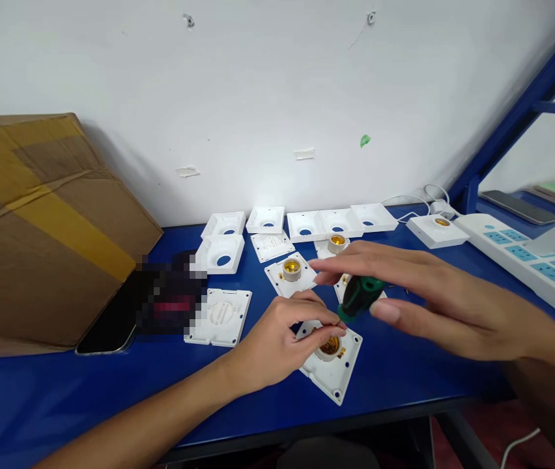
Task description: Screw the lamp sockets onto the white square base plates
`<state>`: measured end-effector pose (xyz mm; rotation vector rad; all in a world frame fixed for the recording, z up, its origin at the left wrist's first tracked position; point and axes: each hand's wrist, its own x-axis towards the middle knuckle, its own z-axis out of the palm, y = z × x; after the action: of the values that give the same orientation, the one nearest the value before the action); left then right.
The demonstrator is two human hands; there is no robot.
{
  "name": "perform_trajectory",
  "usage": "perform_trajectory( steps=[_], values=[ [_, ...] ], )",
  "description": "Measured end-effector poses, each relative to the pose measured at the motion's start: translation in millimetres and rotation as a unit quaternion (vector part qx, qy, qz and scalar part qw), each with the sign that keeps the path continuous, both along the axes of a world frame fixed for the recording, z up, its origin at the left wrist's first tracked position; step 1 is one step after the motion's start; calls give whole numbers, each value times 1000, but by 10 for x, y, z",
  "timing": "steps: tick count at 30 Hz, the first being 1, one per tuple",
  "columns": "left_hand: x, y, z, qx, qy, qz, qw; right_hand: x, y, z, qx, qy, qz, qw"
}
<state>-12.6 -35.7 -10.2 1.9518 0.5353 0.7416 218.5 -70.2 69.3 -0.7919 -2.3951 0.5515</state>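
My right hand point(419, 293) has its thumb and long, nearly straight fingers around the green-and-black handle of a screwdriver point(361, 296). The handle tilts down toward my left hand point(287, 332), whose thumb and fingertips are pinched together at the screwdriver's lower end. Whatever sits in that pinch is too small and covered to make out. Right under it lies a white square base plate point(333, 378) with a round lamp socket point(329, 348), brass-coloured inside. My left fingers hide part of the socket and the plate's upper edge.
Behind are base plates with sockets point(292, 268), and white covers point(307, 225) along the wall. A plain plate point(223, 319) lies left, near a cardboard box point(53, 228) and a dark phone-like object point(106, 326). A power strip point(526, 260) and an assembled lamp holder point(436, 231) are right.
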Motion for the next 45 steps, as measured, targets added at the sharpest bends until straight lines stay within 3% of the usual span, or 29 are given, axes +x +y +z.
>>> perform_trajectory(
  steps=[5, 12, 18, 26, 32, 42, 45],
  values=[
    [-8, 8, -20, 0, -2, -12, 1000, -4, -20, 57, 1, 5, -21, 1000],
    [-16, 2, 69, -29, -38, 10, 999, -222, -8, -50, 149, 24, -58, 987],
    [22, -1, 39, -16, -54, 7, 998, -34, 25, 72, -40, 37, 38, 998],
    [13, 2, -34, -1, -53, 2, 999, -125, -59, 7, 56, 23, -103, 993],
    [23, -18, -32, -1, -50, -4, 999, -10, -30, 83, -9, 19, 13, 1000],
    [7, -6, -65, 4, -26, -8, 1000, -146, -77, 27, 114, -37, -81, 989],
    [11, -12, -46, 0, -20, -8, 1000, -88, -80, 82, 69, -79, -59, 993]
  ],
)
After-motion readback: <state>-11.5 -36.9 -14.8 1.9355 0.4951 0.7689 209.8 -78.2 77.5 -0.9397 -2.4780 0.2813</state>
